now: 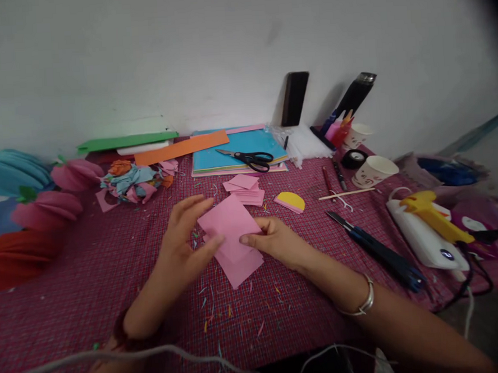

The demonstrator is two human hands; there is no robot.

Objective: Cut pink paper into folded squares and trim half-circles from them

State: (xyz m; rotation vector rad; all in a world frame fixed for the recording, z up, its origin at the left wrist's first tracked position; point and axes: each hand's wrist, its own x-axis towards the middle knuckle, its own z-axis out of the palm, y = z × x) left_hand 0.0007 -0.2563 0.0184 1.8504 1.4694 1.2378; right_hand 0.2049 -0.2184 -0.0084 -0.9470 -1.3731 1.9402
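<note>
My right hand (273, 238) pinches a pink paper square (229, 218) by its right edge, thumb on top. Beneath that sheet, more pink paper (239, 271) sticks out at an angle; I cannot tell how many sheets there are. My left hand (188, 235) is open at the other side, fingers spread and thumb over the paper's face. Just behind the held paper lies a stack of small pink pieces (244, 189). To its right is a yellow half-round cutout (291, 201) with pink layers under it.
Black-handled scissors (253, 158) rest on blue sheets (213, 149) by the wall. Paper scraps (134, 182) and paper pumpkins (48, 210) are at left. At right lie a utility knife (379, 251), a paper cup (374, 172), and a yellow glue gun (439, 217). A white cable (175, 351) crosses in front.
</note>
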